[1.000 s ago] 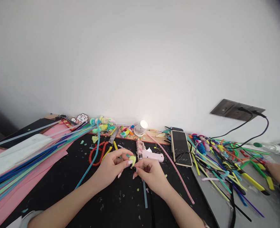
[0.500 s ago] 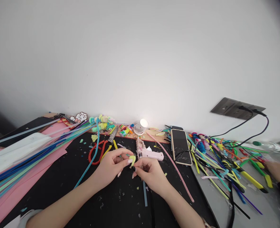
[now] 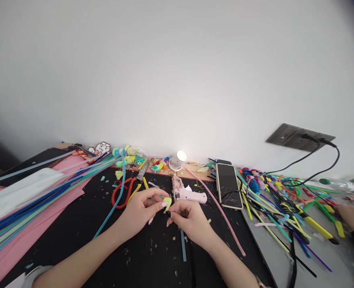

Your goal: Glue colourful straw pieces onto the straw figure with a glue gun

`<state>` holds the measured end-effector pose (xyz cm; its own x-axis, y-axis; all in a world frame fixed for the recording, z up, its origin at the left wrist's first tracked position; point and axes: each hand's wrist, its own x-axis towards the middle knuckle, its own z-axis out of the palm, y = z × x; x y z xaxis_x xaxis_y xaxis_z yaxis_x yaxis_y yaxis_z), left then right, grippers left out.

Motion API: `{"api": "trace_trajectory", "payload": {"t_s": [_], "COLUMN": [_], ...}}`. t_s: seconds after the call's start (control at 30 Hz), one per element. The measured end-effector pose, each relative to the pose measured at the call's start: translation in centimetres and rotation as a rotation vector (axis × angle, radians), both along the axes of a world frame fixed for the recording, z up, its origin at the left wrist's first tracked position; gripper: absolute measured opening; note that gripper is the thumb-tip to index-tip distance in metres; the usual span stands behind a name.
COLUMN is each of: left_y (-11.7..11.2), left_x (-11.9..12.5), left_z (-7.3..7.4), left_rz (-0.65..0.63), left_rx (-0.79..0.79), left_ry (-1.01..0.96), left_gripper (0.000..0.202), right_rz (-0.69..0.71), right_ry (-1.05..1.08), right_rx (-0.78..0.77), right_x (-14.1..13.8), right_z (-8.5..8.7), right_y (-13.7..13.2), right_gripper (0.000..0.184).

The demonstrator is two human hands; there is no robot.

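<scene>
A short, bent piece of yellow pipe cleaner (image 3: 167,203) is pinched between the fingertips of my left hand (image 3: 145,206). My right hand (image 3: 190,218) closes its thumb and fingers on the lower end of that piece. Just beyond my hands lies a pale pink glue gun (image 3: 190,195) on the black mat (image 3: 129,260). Red-handled pliers (image 3: 130,190) rest behind my left hand, beside yellow handles partly hidden. A bluish stick (image 3: 183,245) lies under my right hand.
A paper cup (image 3: 178,161) stands by the wall. To the right lie a phone (image 3: 229,186), a pink pipe cleaner (image 3: 219,214), and a heap of coloured pipe cleaners (image 3: 270,200). Another person's hand (image 3: 352,216) is at the far right. Pink sheets (image 3: 51,208) lie left.
Both my hands keep almost the same place and grip on the yellow piece, with only slight finger movement. The other person's hand at the far right has shifted a little.
</scene>
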<state>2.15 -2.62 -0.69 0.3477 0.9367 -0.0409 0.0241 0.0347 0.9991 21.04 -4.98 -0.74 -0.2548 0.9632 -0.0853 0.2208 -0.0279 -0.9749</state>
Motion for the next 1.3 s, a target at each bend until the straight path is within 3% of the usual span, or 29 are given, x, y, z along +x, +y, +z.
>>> {"api": "trace_trajectory", "payload": {"t_s": [1.3], "left_y": [0.05], "left_x": [0.1], "left_z": [-0.18], "left_rz": [-0.024], "left_rx": [0.0], "left_ry": [0.002], "left_gripper": [0.025], "right_rz": [0.02], "right_ry": [0.008], "right_rx": [-0.007], "right_x": [-0.06], "right_z": [-0.03], "right_y": [0.02], "right_gripper": [0.008]}}
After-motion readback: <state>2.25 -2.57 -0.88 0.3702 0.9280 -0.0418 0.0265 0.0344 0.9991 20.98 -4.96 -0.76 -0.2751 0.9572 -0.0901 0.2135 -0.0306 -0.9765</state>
